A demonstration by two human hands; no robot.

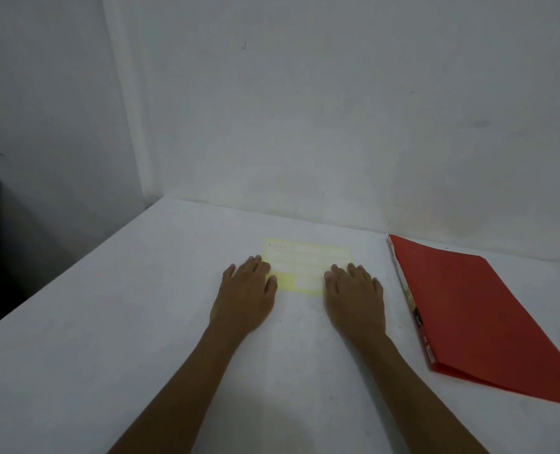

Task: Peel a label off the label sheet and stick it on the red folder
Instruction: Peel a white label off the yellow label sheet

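Pale, scuffed plaster walls meet in a corner at the upper left of the frame, behind a matte white table (108,322) that fills the lower half. Near the middle lies the label sheet (308,263), a thin yellow rectangle with rows of pale oblong labels, and both hands rest palm-down with fingers spread, holding nothing: the left hand (245,290) overlaps the sheet's left edge and the right hand (354,290) covers its lower right corner. At the right of the frame, apart from the sheet, the red folder (488,316) lies flat and closed, a smooth plastic rectangle with its spine toward the hands.
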